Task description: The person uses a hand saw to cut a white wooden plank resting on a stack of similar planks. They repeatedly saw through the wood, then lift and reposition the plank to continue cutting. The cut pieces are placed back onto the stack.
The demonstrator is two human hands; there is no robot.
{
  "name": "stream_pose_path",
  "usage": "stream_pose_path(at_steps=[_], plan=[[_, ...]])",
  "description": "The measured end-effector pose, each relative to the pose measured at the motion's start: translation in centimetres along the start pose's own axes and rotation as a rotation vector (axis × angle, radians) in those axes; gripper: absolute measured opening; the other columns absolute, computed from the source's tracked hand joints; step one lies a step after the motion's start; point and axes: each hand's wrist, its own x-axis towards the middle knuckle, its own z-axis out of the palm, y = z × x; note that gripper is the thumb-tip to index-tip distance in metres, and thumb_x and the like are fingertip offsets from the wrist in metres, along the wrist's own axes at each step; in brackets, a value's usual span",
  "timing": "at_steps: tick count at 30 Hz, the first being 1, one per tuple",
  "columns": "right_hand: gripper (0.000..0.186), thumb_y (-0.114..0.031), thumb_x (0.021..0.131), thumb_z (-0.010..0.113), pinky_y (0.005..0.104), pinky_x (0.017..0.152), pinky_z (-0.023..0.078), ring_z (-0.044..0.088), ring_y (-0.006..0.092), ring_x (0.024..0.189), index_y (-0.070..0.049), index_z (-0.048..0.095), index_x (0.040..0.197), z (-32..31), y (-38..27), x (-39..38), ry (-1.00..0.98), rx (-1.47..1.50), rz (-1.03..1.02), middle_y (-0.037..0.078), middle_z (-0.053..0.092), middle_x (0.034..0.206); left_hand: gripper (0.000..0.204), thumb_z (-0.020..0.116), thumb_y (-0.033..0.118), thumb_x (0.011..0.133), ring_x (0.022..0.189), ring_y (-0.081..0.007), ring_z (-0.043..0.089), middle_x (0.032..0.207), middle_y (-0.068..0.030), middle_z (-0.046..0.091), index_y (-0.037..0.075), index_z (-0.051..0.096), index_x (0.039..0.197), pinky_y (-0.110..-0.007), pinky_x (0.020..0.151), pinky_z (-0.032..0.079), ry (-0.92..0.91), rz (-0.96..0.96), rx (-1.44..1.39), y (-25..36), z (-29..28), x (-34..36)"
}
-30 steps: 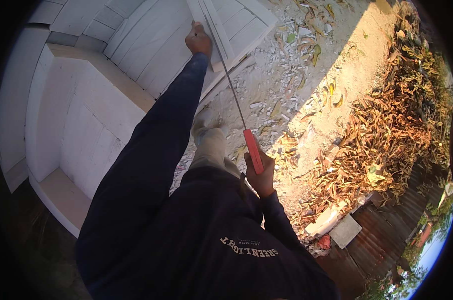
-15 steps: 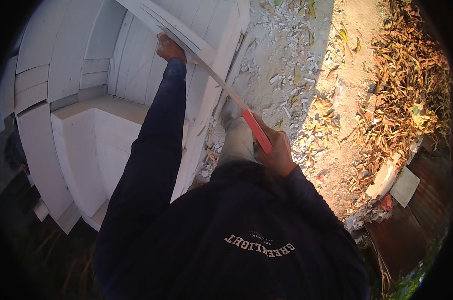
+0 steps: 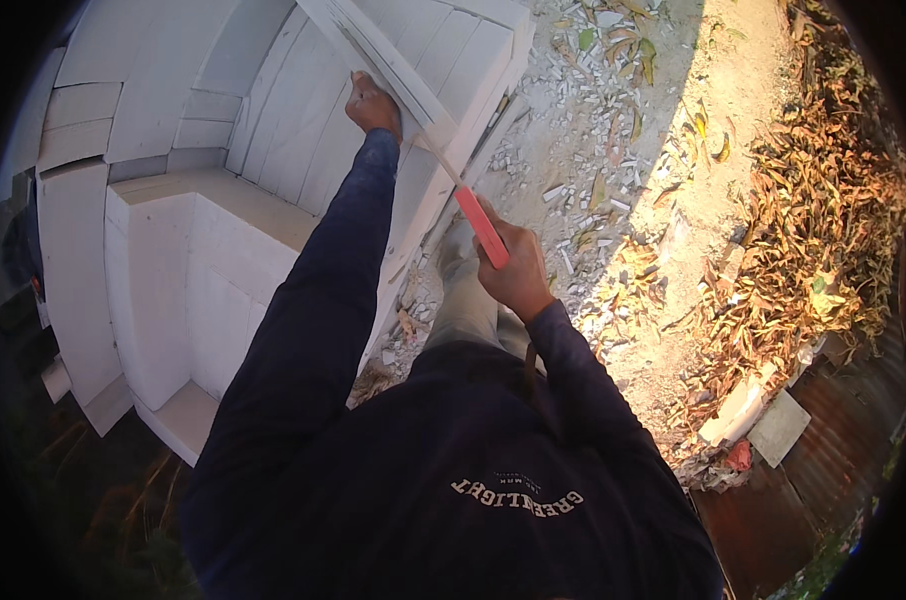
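Note:
A long white board slants across the top of a stack of white blocks. My left hand is closed at its left edge, gripping it with the fingertips partly hidden. My right hand is wrapped round the red handle of a hand saw. From that handle a narrow blade runs up and left to the near end of the board. Only a short length of blade shows clearly; the rest lies along or within the board, and I cannot tell which.
White blocks form stepped stacks at the left. White chips and leaves litter the dusty ground right of the stack. Farther right lies a heap of dry brown leaves, with rusty metal sheets and a pale flat piece below it.
My right hand has pushed the saw up and left, so less blade shows between handle and board. My left hand keeps its hold on the board. The whole view has shifted slightly.

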Motion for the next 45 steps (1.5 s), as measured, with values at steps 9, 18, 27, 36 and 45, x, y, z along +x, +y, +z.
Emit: stream_pose_path(at_steps=[9, 18, 27, 36, 45], plan=[[0.041, -0.004, 0.089, 0.064, 0.0355, 0.066, 0.055, 0.070, 0.0395, 0.069, 0.007, 0.065, 0.129, -3.2, -0.3, -6.9, 0.015, 0.058, 0.045, 0.029, 0.067, 0.082, 0.055, 0.051, 0.030, 0.108, 0.111, -0.0268, 0.066, 0.120, -0.0244, 0.071, -0.016, 0.057, 0.136, -0.030, 0.099, 0.047, 0.082, 0.053, 0.160, 0.0, 0.3, -0.1], [0.048, -0.003, 0.086, 0.063, 0.0399, 0.063, 0.052, 0.065, 0.0416, 0.065, 0.000, 0.065, 0.134, 0.4, 0.2, -1.7, 0.107, 0.071, -0.005, 0.026, 0.063, 0.074, 0.053, 0.048, 0.031, 0.109, 0.097, -0.0272, 0.067, 0.111, -0.0207, 0.071, -0.017, 0.063, 0.126, -0.033, 0.095, 0.051, -0.005, -0.017, 0.159, 2.6, 0.6, -1.2], [0.059, -0.001, 0.082, 0.061, 0.0481, 0.068, 0.054, 0.067, 0.0462, 0.078, -0.015, 0.065, 0.139, 0.7, 0.2, 0.5, 0.131, -0.048, -0.020, 0.026, 0.067, 0.082, 0.053, 0.049, 0.032, 0.108, 0.105, -0.0314, 0.066, 0.124, -0.0247, 0.066, -0.016, 0.060, 0.129, -0.040, 0.096, 0.054, -0.058, -0.066, -0.050, 2.7, 1.1, -1.1], [0.074, -0.003, 0.075, 0.063, 0.0537, 0.076, 0.054, 0.067, 0.0463, 0.080, -0.023, 0.058, 0.147, -1.1, 1.2, -6.3, 0.104, 0.037, 0.057, 0.023, 0.070, 0.083, 0.054, 0.050, 0.033, 0.108, 0.108, -0.0321, 0.067, 0.128, -0.0244, 0.065, -0.014, 0.059, 0.130, -0.041, 0.095, 0.055, -0.051, -0.100, -0.042, 3.5, 0.7, -2.4], [0.069, -0.003, 0.081, 0.062, 0.0514, 0.072, 0.055, 0.068, 0.0449, 0.078, -0.023, 0.057, 0.147, 0.4, -2.8, -2.0, 0.111, 0.005, 0.019, 0.023, 0.071, 0.088, 0.050, 0.052, 0.031, 0.108, 0.098, -0.0270, 0.068, 0.114, -0.0209, 0.072, -0.014, 0.066, 0.121, -0.035, 0.089, 0.053, 0.020, -0.105, -0.039, 2.7, 0.5, -1.2]])
